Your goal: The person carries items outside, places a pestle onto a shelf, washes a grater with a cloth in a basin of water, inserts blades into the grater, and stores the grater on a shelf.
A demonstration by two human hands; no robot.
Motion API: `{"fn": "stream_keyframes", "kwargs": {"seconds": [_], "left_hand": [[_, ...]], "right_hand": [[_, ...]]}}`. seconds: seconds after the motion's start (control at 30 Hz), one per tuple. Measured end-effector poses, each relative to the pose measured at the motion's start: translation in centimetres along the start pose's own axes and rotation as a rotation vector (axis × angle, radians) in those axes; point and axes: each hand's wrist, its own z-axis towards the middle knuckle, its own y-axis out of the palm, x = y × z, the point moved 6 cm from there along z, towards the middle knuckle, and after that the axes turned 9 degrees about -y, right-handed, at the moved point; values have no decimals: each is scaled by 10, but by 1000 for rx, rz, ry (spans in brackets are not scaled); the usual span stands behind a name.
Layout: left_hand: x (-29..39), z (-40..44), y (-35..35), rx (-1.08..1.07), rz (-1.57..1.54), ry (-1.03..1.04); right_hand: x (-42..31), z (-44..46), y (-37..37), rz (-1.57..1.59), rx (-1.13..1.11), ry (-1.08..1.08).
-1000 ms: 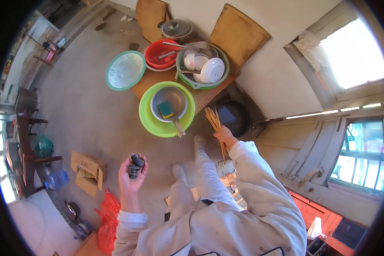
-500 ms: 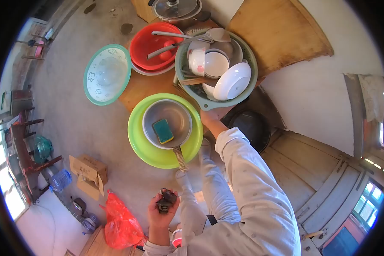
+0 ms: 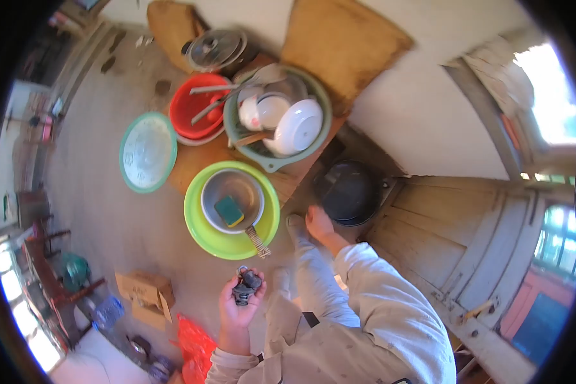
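- Left hand (image 3: 240, 313): palm up, fingers curled round some small dark lumps (image 3: 245, 287), which sit in its cupped grip in front of the lap, short of the tabletop's near edge.
- Right hand (image 3: 320, 223): partly closed, its back to the camera; the palm is hidden, so I cannot tell whether it holds anything. It is near the tabletop's near right corner and the dark round pan (image 3: 347, 192).
- That pan lies lower, off the right edge of the wooden tabletop (image 3: 294, 178).
- Lime-green basin (image 3: 194, 221): at the near edge, jutting past it. Inside is a metal saucepan (image 3: 244, 192) with a wrapped handle (image 3: 258, 242) over the basin's rim, and a green-and-yellow sponge (image 3: 228, 210) lies in the saucepan.
- Grey-green colander (image 3: 271, 165): along the right edge, heaped with bowls and a tilted white dish (image 3: 299, 127).
- Turquoise-rimmed basin (image 3: 148, 152): at the left edge, reaching beyond it.
- Red basin (image 3: 184, 105): between that basin and the colander, utensil handles (image 3: 210, 111) reaching over it.
- Lidded pot (image 3: 215, 48): toward the far edge.
- Brown board (image 3: 342, 51): upright by the wall, behind the colander.
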Motion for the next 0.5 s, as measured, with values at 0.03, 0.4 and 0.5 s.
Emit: {"fn": "stream_keyframes", "kwargs": {"seconds": [0.03, 0.4, 0.5], "left_hand": [[-4, -6, 4, -17, 27, -16], [-134, -116, 22, -201, 488, -395], [-201, -125, -8, -136, 628, -586]], "right_hand": [[13, -28, 3, 36, -135, 91], [42, -375, -76, 436, 165, 290], [72, -470, -78, 505, 246, 380]]}}
